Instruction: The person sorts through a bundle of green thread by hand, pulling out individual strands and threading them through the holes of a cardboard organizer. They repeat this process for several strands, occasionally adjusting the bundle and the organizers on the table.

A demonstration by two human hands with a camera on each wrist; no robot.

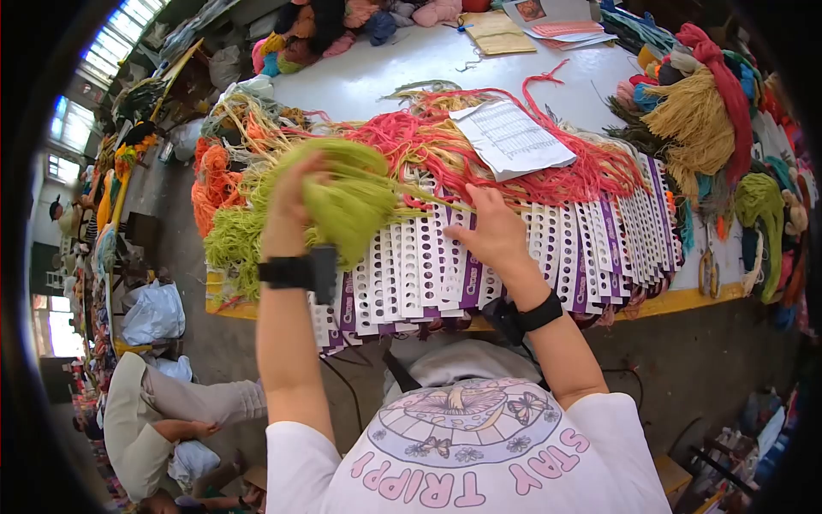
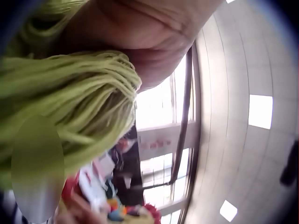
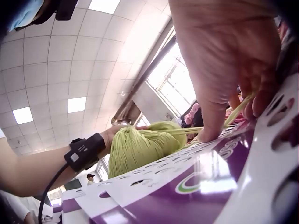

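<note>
My left hand grips a thick hank of lime-green yarn above the left part of a row of punched cards. In the left wrist view the looped yarn bulges out beside the palm. A few thin green strands stretch from the hank across to my right hand. Its fingers curl over these strands low at the cards, while the thumb comes down close to the purple-and-white card surface. Red and yellow-green yarn trails from the cards' far ends.
A printed sheet lies on the red yarn. Orange yarn is heaped at the left, and tan hanks at the right. Scissors lie near the table's right edge. A seated person is at lower left.
</note>
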